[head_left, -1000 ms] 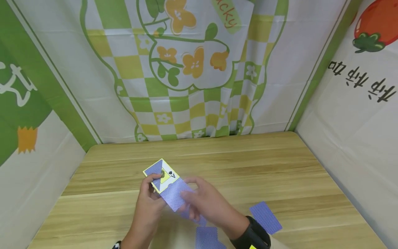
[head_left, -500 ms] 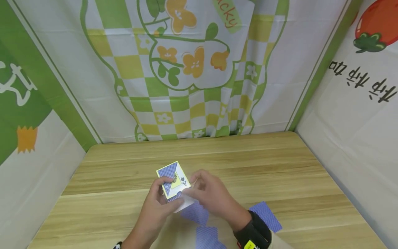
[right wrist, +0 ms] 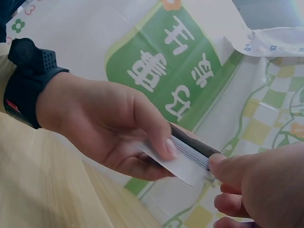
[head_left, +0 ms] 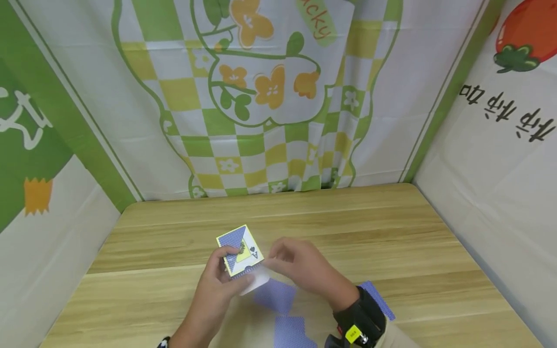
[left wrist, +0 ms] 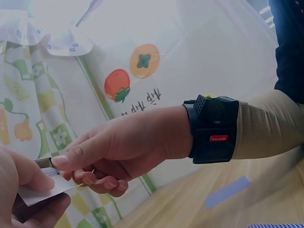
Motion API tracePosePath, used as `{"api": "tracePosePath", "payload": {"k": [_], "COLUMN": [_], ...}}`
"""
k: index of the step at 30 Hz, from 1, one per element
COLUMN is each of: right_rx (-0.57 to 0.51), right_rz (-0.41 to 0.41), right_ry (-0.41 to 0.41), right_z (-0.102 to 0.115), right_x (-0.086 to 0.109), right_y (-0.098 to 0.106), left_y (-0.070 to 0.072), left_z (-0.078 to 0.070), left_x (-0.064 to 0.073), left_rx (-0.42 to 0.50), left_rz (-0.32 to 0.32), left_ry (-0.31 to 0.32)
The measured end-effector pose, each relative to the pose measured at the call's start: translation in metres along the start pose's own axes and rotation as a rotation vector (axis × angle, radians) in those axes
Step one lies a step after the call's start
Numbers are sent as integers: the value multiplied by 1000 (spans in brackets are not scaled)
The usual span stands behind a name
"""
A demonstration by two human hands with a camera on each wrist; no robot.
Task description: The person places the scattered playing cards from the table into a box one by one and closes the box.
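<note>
In the head view, a playing-card box (head_left: 241, 251) with a blue-patterned front and an ace of spades print is tilted above the table. My left hand (head_left: 215, 285) grips it, thumb near the open end and a finger across the front. From that end sticks a white flap (head_left: 256, 282). Stacked card edges (right wrist: 190, 151) show inside the box in the right wrist view. My right hand (head_left: 304, 266) has curled fingers, and its thumb and forefinger pinch the box's corner at the open end. What lies behind that thumb is hidden.
Blue-backed cards lie on the wooden table (head_left: 174, 232): one card (head_left: 275, 296) below the hands, overlapping cards (head_left: 290, 333) at the near edge, and another card (head_left: 377, 298) partly behind the right wristband (head_left: 363, 319). Printed curtains (head_left: 261, 159) hang around the table.
The blue card back at the box's mouth is out of sight; the white flap shows there now. The box has shifted slightly right and turned, and my right hand has moved to its corner.
</note>
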State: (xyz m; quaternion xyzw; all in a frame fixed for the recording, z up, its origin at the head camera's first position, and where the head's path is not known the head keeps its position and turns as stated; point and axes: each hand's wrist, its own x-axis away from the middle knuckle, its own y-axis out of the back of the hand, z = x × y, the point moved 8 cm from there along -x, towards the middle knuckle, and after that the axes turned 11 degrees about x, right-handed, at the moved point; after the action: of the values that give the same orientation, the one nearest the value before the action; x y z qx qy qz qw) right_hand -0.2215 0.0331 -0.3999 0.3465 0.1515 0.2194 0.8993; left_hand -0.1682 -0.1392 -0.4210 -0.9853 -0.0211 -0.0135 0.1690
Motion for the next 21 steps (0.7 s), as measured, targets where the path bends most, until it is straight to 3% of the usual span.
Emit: {"api": "tracePosePath", "payload": {"k": [8,11,16,18,21], "right_rx": [43,110,274,338,421], "right_rz": [26,127,365,396,365], "right_ry": [-41,-53,-119,-127,-99], "right_z": [-12,-18,-36,-42,-45], "right_x": [-4,-5,4,6,5], "right_y": [2,-10,-42,-49,-53], "left_y": [0,-1,-1,0,0], "left_z": [-2,-2,-2,-2,-3], "left_x": [1,0,1,2,2], "left_rx": [26,34,26,20,14], "left_rz": [-12,-10,-3,0,6], "left_ry": [-3,-4,0,4,7]}}
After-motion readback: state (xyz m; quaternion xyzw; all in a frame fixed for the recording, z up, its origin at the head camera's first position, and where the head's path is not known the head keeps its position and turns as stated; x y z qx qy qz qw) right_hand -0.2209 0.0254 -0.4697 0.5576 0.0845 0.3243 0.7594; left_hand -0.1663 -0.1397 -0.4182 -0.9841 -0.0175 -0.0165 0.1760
